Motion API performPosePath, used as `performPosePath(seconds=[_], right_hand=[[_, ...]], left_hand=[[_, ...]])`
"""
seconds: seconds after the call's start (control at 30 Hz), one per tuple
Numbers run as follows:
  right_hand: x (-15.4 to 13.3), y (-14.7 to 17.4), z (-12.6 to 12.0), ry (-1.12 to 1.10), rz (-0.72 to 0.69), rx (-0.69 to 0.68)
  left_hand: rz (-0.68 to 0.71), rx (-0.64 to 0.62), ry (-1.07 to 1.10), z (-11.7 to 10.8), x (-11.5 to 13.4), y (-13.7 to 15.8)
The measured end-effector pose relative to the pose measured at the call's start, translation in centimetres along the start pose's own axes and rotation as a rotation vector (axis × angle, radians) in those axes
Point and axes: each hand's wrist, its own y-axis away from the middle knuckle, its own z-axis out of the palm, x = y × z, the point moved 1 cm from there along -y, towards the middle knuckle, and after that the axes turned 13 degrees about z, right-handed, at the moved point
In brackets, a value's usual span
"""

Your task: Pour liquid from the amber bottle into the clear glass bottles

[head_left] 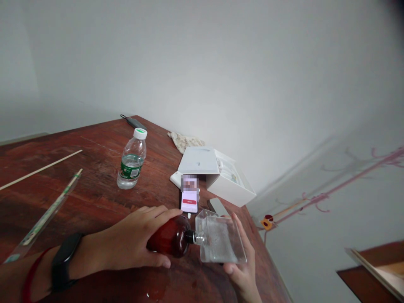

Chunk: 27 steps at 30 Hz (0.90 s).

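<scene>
Your left hand (pixel 140 233) clasps a reddish-brown round bottle (pixel 172 238), your right hand (pixel 245 271) a clear flat-sided plastic bottle (pixel 221 242), necks (pixel 190 236) already meeting between, neither yet set down.

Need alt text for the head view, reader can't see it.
The left hand holds a tilted dark red bottle, its black neck at the mouth of a clear square bottle in the right hand. On the wooden table beyond are a lit phone, a white box and a plastic water bottle.
</scene>
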Motion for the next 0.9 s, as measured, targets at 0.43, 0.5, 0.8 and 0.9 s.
performPosePath(seconds=[0.43,0.5,0.8,0.9], right_hand=[[0.1,0.13,-0.18,0.002,0.002,-0.021],[0.04,0.11,-0.22,0.013,-0.006,-0.037],[0.15,0.05,-0.11,0.019,-0.02,0.002],[0.18,0.0,-0.15,0.034,-0.032,0.008]], left_hand=[[-0.009,-0.002,-0.002,-0.01,0.21,-0.07],[-0.009,-0.006,-0.001,-0.01,0.18,-0.08],[-0.022,-0.022,0.006,-0.21,0.27,-0.2],[-0.022,-0.025,0.013,-0.26,0.35,-0.21]])
